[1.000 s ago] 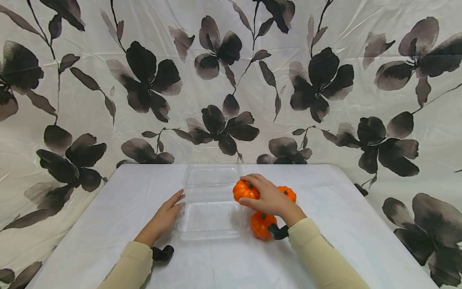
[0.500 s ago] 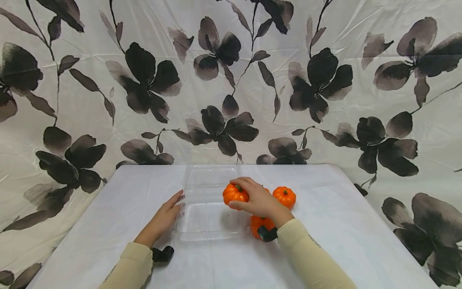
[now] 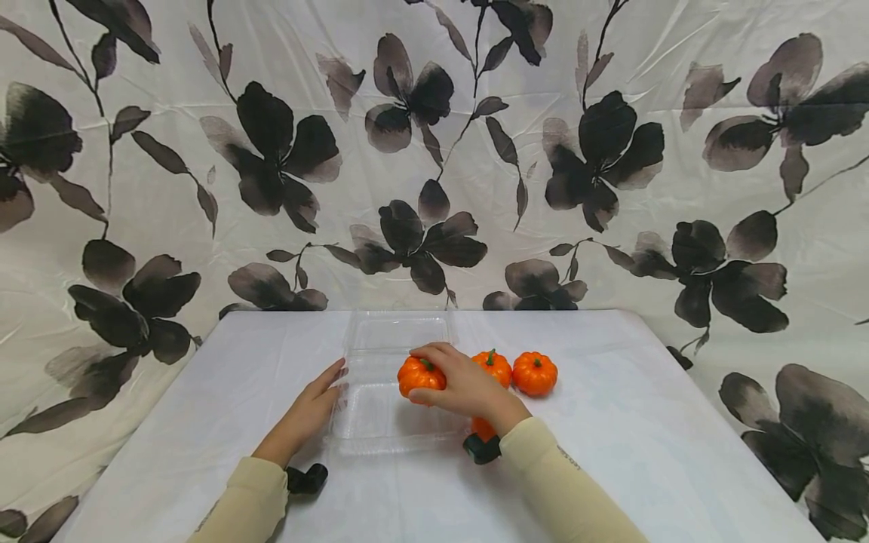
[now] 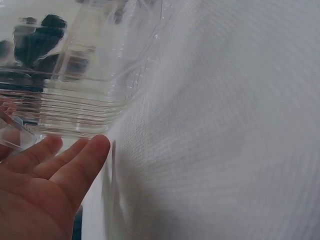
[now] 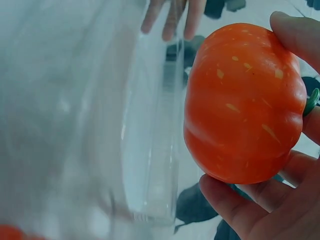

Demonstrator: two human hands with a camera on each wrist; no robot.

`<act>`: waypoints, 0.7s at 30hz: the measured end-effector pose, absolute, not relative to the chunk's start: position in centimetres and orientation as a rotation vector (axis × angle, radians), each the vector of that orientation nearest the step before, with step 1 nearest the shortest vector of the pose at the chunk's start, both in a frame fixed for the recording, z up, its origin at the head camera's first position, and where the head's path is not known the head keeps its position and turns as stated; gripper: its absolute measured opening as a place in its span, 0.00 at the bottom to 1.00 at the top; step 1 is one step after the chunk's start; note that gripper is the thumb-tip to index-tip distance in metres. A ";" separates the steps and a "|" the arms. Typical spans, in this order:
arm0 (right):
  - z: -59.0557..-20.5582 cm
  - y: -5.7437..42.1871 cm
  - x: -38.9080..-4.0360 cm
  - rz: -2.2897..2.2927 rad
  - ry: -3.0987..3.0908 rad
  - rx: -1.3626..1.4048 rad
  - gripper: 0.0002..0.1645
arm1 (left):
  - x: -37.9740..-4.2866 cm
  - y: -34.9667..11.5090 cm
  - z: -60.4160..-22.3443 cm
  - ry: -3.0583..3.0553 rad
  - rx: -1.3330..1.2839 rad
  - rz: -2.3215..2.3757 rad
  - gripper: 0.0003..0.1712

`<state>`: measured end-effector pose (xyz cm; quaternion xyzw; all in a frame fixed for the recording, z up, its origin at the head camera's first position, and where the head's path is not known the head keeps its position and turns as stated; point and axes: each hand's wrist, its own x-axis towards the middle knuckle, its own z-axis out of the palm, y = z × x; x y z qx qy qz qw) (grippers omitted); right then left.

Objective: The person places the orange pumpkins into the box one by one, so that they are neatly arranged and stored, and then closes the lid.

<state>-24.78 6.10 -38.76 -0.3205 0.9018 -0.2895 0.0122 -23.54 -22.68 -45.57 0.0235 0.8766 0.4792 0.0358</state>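
Right hand (image 3: 463, 386): grips an orange pumpkin (image 3: 419, 379), thumb and curled fingers clamped round the sides.
Gripped pumpkin: raised over the clear container (image 3: 370, 421), around the middle of its length; green stem (image 3: 426, 364) on top in the head view, yellow flecks across the skin in the right wrist view.
Left hand (image 3: 308, 407): rests straight, slightly parted fingers against the left edge of the container; thumb too hidden to tell.
Clear container: spread open on the white tabletop (image 3: 645, 452), one half behind the other, ridged beside the left fingertips.
Other pumpkins (image 3: 535, 374): two side by side to the right of the container, a third pumpkin (image 3: 483, 429) mostly hidden by the right wrist.
Sleeves (image 3: 253, 494): pale yellow, black device (image 3: 308, 480) at each cuff.
Backdrop (image 3: 502, 204): white cloth, dark printed flowers.
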 end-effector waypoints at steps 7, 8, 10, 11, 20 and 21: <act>-39.3 4.8 -24.6 -0.863 2.802 -1.023 0.39 | -23.5 -22.6 -45.6 2.675 0.087 1.489 0.33; -39.4 4.6 -24.5 -0.865 2.797 -1.024 0.39 | -23.5 -22.6 -45.6 2.681 0.086 1.485 0.33; -39.5 4.3 -24.5 -0.864 2.789 -1.029 0.39 | -23.5 -22.6 -45.6 2.689 0.083 1.478 0.33; -39.6 4.1 -24.5 -0.863 2.787 -1.029 0.39 | -23.6 -22.7 -45.6 2.692 0.081 1.470 0.33; -40.1 2.9 -24.4 -0.865 2.766 -1.044 0.39 | -23.6 -22.7 -45.6 2.686 0.075 1.467 0.33; -40.2 2.7 -24.4 -0.866 2.763 -1.049 0.39 | -23.6 -22.6 -45.5 2.690 0.075 1.464 0.33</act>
